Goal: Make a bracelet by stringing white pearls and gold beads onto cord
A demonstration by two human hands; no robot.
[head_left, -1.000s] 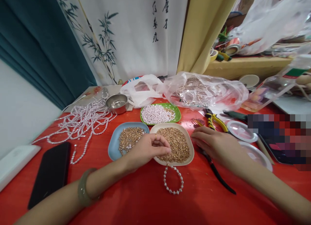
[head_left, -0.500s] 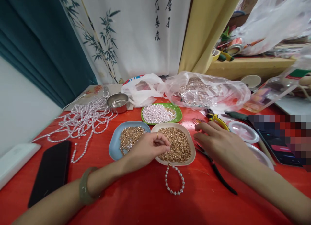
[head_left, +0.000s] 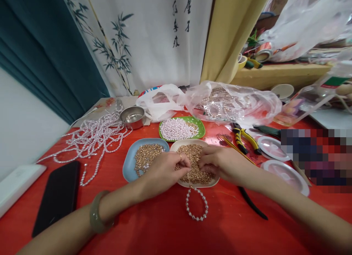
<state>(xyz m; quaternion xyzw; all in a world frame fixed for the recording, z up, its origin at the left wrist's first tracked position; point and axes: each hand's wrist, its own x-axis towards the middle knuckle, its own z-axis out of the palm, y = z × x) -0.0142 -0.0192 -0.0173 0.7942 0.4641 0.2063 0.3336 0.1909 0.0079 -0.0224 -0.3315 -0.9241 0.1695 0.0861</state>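
Observation:
My left hand [head_left: 172,168], fingers pinched together, is over the left side of a cream dish [head_left: 217,182] of gold beads [head_left: 195,167]. From it a loop of silvery beads [head_left: 197,203] hangs down onto the red table, its top end by the dish's front rim. My right hand [head_left: 220,161] has come over the right side of the same dish, its fingers curled down at the beads; whatever is between its fingertips is hidden. A blue dish [head_left: 129,163] with gold pieces [head_left: 147,156] sits left, partly behind my left hand. A green dish [head_left: 202,128] holds pearly beads [head_left: 176,129].
Pearl strands [head_left: 96,137], a metal bowl [head_left: 132,117] and a black phone [head_left: 57,198] lie left. Plastic bags [head_left: 233,102] stand behind. On the right are yellow-black pliers [head_left: 247,139], white spools [head_left: 286,176], a black handle [head_left: 253,203] and a bottle [head_left: 310,95].
My right hand has moved left from beside the pliers to the cream dish, uncovering the yellow-black pliers. My left hand has stayed nearly in place.

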